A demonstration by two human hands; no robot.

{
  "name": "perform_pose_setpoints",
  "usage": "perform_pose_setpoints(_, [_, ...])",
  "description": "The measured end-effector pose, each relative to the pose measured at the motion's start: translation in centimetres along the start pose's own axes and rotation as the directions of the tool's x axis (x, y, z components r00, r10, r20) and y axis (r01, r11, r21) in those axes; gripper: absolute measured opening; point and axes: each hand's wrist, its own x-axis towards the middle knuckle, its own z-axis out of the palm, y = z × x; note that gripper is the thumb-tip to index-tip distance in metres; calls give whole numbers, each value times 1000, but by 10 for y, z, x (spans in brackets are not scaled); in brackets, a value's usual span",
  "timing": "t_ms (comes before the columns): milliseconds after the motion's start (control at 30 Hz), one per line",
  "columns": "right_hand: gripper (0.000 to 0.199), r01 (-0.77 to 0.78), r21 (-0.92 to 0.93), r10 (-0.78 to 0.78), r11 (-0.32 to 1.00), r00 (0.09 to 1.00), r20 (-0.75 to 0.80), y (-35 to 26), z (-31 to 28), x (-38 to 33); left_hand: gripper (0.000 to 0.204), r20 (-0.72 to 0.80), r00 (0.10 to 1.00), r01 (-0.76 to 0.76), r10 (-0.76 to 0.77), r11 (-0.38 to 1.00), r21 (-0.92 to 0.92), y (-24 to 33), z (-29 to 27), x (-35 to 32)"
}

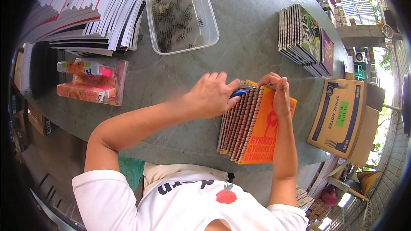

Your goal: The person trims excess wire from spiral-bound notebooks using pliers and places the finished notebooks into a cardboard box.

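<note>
A stack of orange spiral notebooks (267, 124) leans at the near edge of the table, its wire bindings turned to the left. My left hand (212, 96) is closed around blue-handled pliers (244, 90), whose metal jaws reach the top end of the top notebook's spiral. My right hand (280, 96) rests at the upper right of the top notebook, fingers bent at its top corner by the pliers' tip. Whether those fingers pinch the cover or the wire end is hard to see, but they are closed against the notebook.
A clear plastic tub (214, 30) holds loose black wire coils. Piles of printed sheets (98, 13) fill the far left, beside a pink-and-clear package (92, 81). At the right are stacked green-covered spiral notebooks (306, 32) and a cardboard box (338, 117).
</note>
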Motion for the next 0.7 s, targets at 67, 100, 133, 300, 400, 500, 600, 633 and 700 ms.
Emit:
perform_pose_setpoints(67, [88, 3, 17, -3, 1000, 1000, 6, 0, 0, -1, 46, 78, 996, 57, -47, 990, -130, -2, -7, 2])
perform_pose_setpoints(100, [88, 3, 18, -3, 1000, 1000, 2, 0, 0, -1, 47, 318, 941, 274, -115, 811, -517, -5, -16, 6])
perform_pose_setpoints(133, [88, 0, 20, 0, 1000, 1000, 4, 0, -1, -1, 49, 547, 835, 512, -62, 453, -730, -7, -22, 9])
perform_pose_setpoints(300, [87, 15, 17, -15, 1000, 1000, 3, 1, 0, -2, 50, 674, 738, 658, -25, 247, -711, -3, -20, 17])
perform_pose_setpoints(400, [88, 24, 16, -24, 1000, 1000, 11, -1, 1, -2, 46, 627, 775, 588, -71, 441, -677, 3, -25, 19])
perform_pose_setpoints(500, [87, 40, 1, -40, 999, 999, 14, -2, 3, -3, 43, 250, 963, 156, -100, 965, -213, 9, -10, 8])
perform_pose_setpoints(600, [80, 33, -38, -34, 999, 999, -7, 5, -1, -2, 43, -26, 999, -24, 30, 980, 197, 12, 2, -1])
perform_pose_setpoints(633, [76, -83, -6, 83, 997, 995, 52, 5, -4, -1, 44, -10, 1000, 22, -21, 996, 81, 11, 2, -2])
perform_pose_setpoints(700, [72, -196, 29, 192, 980, 977, 93, 2, -13, -3, 44, 67, 990, 129, -121, 984, -123, 7, -18, -13])
